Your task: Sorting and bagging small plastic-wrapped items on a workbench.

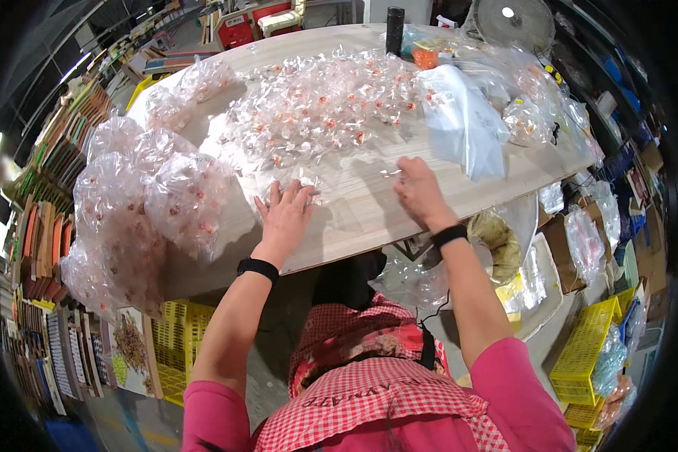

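My left hand (285, 215) lies at the near side of the pale wooden table (354, 218), fingers spread and pointing away from me. Its fingertips touch or nearly touch a few small clear packets (309, 181). Further right, my right hand (420, 192) is held over the table with its fingers curled together. A tiny whitish piece (389, 173) shows beside those fingers; whether they grip it is too small to tell. Beyond both hands spreads a wide heap of small clear plastic packets (324, 105) with orange-red bits inside.
Large clear bags filled with similar packets (181, 196) crowd the table's left side. At the right lie a whitish plastic sheet (463, 120) and more clear bags (531, 120). A black cylinder (394, 32) and a fan (512, 22) stand at the back. Yellow crates (584, 350) sit below, right.
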Motion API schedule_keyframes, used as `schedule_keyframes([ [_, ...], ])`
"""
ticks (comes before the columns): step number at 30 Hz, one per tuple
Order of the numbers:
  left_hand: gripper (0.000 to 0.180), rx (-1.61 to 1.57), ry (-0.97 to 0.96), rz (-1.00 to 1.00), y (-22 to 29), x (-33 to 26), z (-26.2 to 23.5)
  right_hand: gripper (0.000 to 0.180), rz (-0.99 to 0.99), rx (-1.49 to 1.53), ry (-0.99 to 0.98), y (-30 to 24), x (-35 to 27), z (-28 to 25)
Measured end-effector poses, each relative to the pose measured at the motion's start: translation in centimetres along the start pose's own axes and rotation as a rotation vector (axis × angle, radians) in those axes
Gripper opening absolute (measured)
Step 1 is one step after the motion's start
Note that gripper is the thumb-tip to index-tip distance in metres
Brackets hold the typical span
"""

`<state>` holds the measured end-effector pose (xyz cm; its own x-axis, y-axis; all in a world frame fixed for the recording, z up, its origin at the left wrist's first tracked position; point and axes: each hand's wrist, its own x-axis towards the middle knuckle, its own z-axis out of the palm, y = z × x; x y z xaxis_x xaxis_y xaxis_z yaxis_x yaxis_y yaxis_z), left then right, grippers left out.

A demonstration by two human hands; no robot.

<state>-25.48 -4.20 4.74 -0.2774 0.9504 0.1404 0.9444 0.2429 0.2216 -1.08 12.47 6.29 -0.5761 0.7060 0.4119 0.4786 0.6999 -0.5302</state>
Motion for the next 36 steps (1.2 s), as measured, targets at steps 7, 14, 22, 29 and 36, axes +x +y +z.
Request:
schedule_keyframes([
  [7,0.041,-0.053,-0.027,0.066,3.1,1.2,0.2,0.029,0.063,-0.214,0.353,5.2,-9.4,-9.8],
  [14,0.086,-0.385,-0.022,0.330,1.9,3.1,-2.3,0.040,0.449,-0.345,-0.053,8.4,-17.1,-13.7],
  [22,0.098,-0.229,-0.275,0.300,-4.1,1.5,-6.0,0.057,-0.168,0.039,0.051,-1.7,-5.0,-6.5],
  [29,0.086,-0.322,-0.181,0.266,-3.6,1.1,-4.4,0.078,-0.204,0.124,-0.329,-4.9,1.5,4.0],
  [36,0.074,-0.241,-0.058,0.220,-0.7,0.1,-4.0,0.048,-0.283,0.012,-0.243,-2.5,1.6,6.0],
])
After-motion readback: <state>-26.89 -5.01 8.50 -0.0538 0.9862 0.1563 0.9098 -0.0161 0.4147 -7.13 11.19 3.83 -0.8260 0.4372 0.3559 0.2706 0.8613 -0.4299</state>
